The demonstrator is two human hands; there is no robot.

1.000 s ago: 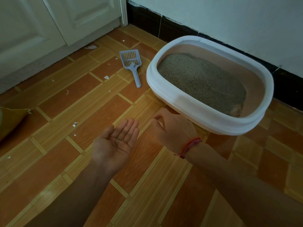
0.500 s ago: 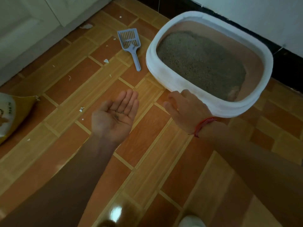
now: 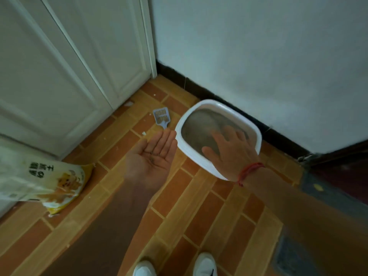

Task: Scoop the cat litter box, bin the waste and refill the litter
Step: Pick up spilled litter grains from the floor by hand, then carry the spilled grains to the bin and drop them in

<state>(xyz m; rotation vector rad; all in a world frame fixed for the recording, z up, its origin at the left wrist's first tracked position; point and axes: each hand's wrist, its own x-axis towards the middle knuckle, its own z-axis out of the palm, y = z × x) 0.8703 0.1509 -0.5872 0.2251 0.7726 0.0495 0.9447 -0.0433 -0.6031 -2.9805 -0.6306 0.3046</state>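
Observation:
The white litter box [image 3: 199, 158] sits on the tiled floor against the wall, filled with grey litter [image 3: 201, 126]. My left hand [image 3: 153, 158] is held palm up, cupped flat, with a few dark litter grains on the palm. My right hand [image 3: 229, 150], a red string at its wrist, hovers palm down with fingers spread in front of the box's near side. A pale blue slotted scoop [image 3: 161, 117] lies on the floor left of the box. A yellow and white litter bag [image 3: 45, 180] lies on its side at the left.
White panelled doors [image 3: 59, 66] stand at the left, a white wall with a dark skirting [image 3: 219, 96] behind the box. Small white scraps dot the tiles near the doors. My white shoes [image 3: 204, 263] show at the bottom edge. A dark mat [image 3: 328, 194] lies at the right.
The view has risen and pulled back, so the box looks smaller and my shoes appear. My right hand moved from the floor beside the box up over its near rim. The left palm stays up.

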